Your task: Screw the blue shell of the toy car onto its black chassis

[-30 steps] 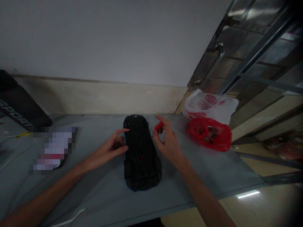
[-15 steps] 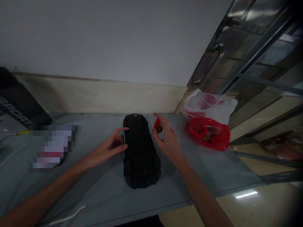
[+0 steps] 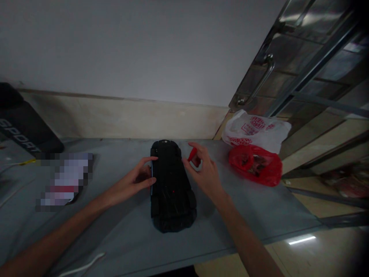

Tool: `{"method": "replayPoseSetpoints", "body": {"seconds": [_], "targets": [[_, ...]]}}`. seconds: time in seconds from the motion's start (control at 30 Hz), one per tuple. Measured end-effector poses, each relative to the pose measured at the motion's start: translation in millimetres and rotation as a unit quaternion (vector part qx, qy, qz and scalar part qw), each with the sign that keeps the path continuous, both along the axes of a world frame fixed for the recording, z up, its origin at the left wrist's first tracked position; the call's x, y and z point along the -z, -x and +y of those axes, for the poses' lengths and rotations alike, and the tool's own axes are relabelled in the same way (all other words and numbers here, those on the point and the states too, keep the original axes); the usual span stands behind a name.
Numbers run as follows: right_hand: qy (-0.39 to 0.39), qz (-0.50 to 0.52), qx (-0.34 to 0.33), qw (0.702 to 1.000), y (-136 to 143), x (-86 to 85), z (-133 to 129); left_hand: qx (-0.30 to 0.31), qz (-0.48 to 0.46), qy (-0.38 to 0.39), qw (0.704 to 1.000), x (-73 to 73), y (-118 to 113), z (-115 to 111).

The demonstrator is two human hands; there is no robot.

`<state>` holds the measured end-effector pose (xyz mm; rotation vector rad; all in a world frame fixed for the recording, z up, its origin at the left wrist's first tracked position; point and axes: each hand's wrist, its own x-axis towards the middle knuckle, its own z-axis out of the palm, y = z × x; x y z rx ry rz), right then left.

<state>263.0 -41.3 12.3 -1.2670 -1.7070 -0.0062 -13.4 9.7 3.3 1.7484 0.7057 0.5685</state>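
Note:
A black toy car [image 3: 172, 188] lies upside down on the grey table [image 3: 259, 215], its underside facing up. My left hand [image 3: 135, 180] grips the car's left edge with thumb and fingertips. My right hand [image 3: 204, 171] is at the car's right edge and holds a small red-handled tool [image 3: 192, 154] between thumb and fingers; the tool's tip is hidden by the fingers.
A red plastic bag [image 3: 256, 165] and a white printed bag [image 3: 256, 130] lie at the table's right end. A black box [image 3: 23, 129] leans at the far left beside a blurred item [image 3: 65, 181]. A white cable [image 3: 83, 266] lies near the front edge. A metal-framed door [image 3: 300, 61] stands right.
My right hand shifted slightly along the car's right edge with the red tool. The left hand and the car stayed put.

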Motion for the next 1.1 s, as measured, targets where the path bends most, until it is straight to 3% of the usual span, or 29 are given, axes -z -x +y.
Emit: {"method": "replayPoseSetpoints", "body": {"seconds": [0.27,0.5,0.73,1.1], "targets": [[0.018,0.004,-0.034,0.999,1.4,-1.7,-1.7,0.006,-0.002,-0.002,1.0,3.5,1.6,0.5],[0.027,0.028,-0.004,0.999,3.5,-4.1,-1.0,0.004,-0.003,0.001,1.0,-0.1,0.0,-1.2],[0.028,0.003,-0.035,0.999,0.5,-6.6,-4.2,-0.005,0.017,-0.004,1.0,-0.3,0.5,-1.6],[0.011,0.016,0.002,1.0,-0.9,-3.7,-0.8,0.0,0.012,-0.011,1.0,-1.5,0.1,-0.9]]}}
